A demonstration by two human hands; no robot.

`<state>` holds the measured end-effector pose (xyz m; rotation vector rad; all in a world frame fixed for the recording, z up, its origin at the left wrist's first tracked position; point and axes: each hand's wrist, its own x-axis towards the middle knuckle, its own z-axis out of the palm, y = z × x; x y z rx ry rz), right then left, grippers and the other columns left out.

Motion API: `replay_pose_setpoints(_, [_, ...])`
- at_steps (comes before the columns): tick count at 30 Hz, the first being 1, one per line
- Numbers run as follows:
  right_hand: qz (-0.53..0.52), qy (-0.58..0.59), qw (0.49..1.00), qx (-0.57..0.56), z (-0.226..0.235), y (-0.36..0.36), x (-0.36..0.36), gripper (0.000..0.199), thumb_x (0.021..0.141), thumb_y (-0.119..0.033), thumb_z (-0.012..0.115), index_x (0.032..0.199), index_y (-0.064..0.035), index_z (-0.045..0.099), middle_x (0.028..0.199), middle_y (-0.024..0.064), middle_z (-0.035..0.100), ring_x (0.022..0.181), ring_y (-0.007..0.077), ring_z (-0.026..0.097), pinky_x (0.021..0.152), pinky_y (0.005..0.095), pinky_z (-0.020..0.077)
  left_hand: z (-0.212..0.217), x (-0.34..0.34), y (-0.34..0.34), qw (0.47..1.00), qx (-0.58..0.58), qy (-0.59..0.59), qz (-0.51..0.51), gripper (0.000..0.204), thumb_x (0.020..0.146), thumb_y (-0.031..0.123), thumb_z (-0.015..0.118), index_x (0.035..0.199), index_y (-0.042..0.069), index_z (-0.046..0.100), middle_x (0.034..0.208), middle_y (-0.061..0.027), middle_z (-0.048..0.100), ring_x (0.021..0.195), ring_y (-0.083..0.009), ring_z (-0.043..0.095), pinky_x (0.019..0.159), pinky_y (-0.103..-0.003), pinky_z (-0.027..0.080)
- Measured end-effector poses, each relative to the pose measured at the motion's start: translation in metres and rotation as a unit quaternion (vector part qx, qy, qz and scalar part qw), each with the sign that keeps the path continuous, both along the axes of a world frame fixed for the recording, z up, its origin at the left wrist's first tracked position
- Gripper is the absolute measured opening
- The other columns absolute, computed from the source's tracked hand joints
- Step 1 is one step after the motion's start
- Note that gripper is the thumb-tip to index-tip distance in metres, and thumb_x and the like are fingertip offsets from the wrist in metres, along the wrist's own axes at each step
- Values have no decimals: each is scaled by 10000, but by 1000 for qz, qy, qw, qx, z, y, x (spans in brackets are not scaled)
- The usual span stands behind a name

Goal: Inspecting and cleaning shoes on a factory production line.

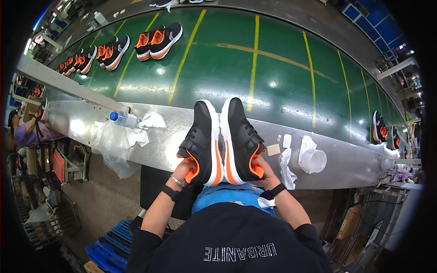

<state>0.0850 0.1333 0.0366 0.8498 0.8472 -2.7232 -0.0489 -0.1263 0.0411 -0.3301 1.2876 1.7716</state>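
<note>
At your 12 o'clock runs a wide green conveyor belt w/ yellow lines [282, 68]. Toward 10–11 o'clock, pairs of black-and-orange sneakers w/ white soles [159, 40] sit on it in a row, more at approx. 3 o'clock near the belt's far end [381, 128]. Along the silver metal ledge [346, 166]: clear plastic bottle w/ blue cap [123, 118] at 10 o'clock, touching a crumpled white cloth [152, 121], clear plastic bag [111, 143] just below it. At 2 o'clock, a white cup [315, 160] beside white rags [287, 166] and a small tan block [273, 149].
</note>
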Motion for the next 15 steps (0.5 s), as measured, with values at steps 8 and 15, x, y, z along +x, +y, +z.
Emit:
replay_pose_setpoints(8, [-8, 48, 997, 59, -14, 9, 22, 568, 763, -105, 593, 1272, -53, 346, 1209, 94, 475, 1075, 216, 502, 921, 337, 407, -17, 3, 7, 996, 54, 69, -25, 359, 835, 13, 489, 1191, 38, 449, 1166, -68, 517, 1031, -185, 521, 871, -304, 434])
replay_pose_setpoints(15, [25, 75, 981, 178, 6, 21, 21, 728, 691, -22, 673, 1316, -62, 300, 1220, 68, 465, 1079, 162, 481, 928, 296, 375, -48, -22, -22, 812, -120, 514, -249, 424, 803, 39, 531, 1212, 40, 420, 1138, -84, 524, 982, -182, 521, 841, -265, 425])
